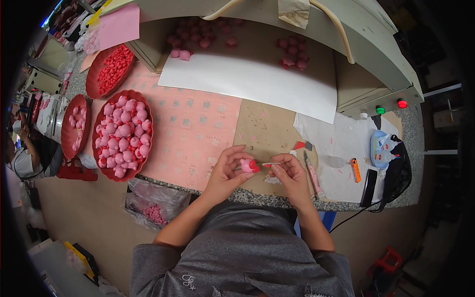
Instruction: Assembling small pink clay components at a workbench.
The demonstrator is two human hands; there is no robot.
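Observation:
Between the fingers and thumb of my left hand (225,173) is a small pink toy figure (245,165) with bright red parts on its right side. My right hand (291,179), just to the right, pinches a thin pale stick-like piece (270,164). Its end points at the red side of the figure; whether they touch I cannot tell. Both hands are over the brown paper (262,119) near the table's front edge. To the left, a large red tray (150,148) is heaped with pink and red figures of the same sort.
A red tray of small red pieces (113,69) and another with pink pieces (76,123) stand at the left. Behind is a grey machine (366,42) with figures inside. At right lie a cutter knife (311,173), an orange lighter (355,170), a phone (368,188) and a blue bottle holder (381,148).

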